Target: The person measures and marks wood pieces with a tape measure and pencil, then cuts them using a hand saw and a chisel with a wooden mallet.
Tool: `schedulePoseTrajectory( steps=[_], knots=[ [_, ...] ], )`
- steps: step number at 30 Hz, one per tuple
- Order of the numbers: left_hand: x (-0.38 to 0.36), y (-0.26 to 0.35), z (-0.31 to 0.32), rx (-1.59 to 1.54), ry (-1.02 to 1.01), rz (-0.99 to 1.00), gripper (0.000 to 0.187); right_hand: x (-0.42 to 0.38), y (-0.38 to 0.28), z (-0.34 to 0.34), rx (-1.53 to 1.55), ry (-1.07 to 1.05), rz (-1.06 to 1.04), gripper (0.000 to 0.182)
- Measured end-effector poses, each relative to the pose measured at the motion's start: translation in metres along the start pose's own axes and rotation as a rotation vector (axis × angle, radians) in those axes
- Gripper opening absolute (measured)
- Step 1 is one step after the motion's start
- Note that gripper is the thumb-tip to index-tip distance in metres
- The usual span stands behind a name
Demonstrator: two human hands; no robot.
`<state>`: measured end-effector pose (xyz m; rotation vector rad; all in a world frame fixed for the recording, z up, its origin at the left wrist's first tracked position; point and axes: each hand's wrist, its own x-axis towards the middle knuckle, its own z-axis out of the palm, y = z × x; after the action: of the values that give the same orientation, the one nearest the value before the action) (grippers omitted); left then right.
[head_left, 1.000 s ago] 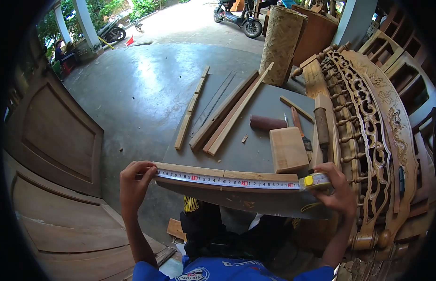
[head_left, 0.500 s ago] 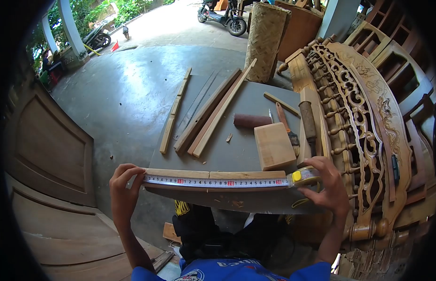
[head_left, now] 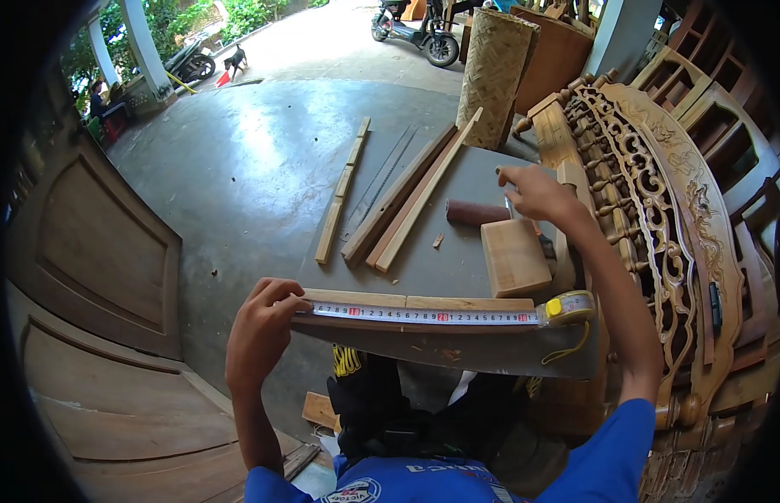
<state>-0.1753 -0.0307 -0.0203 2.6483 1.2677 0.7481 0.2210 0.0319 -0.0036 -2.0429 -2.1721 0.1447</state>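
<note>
Left hand [head_left: 260, 331] pinching white measuring tape [head_left: 423, 315] on pale wooden strip [head_left: 382, 302] at grey table [head_left: 457, 268] near edge, right hand [head_left: 537, 191] fingers together over small tools, yellow tape case [head_left: 568, 308] free.

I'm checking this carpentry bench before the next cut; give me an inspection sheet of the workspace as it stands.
Surface: grey tabletop, a few wood chips on it.
Job's things: tape measure with its blade stretched along a wood strip at the near edge.
Clutter: long battens, a thin slat, a saw blade, a wood block, a brown roll.
Hands: left hand pins the tape's end on the strip; right hand is off the tape case, reaching over small tools behind the block.
Cables: nothing seen; only the tape's yellow wrist strap.
Surroundings: carved bed frame, door panels, woven basket, scooter.
</note>
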Motion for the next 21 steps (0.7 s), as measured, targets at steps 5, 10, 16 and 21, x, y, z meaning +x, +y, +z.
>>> schedulePoseTrajectory(
  steps=[5,10,16,21],
  knots=[
    [-0.010,0.008,-0.001,0.089,-0.007,0.077,0.017,0.034,-0.015,0.011,-0.122,-0.298,0.344,0.026],
    [-0.018,0.016,0.006,0.174,0.030,0.049,0.020,0.032,0.004,0.014,-0.078,-0.285,0.283,0.022],
    [-0.019,0.019,0.008,0.127,0.094,0.043,0.031,0.041,0.025,0.024,-0.026,-0.105,0.164,0.019],
    [-0.020,0.012,0.008,0.186,0.061,0.079,0.035,0.040,0.020,-0.005,0.067,0.313,0.073,0.023]
  ],
)
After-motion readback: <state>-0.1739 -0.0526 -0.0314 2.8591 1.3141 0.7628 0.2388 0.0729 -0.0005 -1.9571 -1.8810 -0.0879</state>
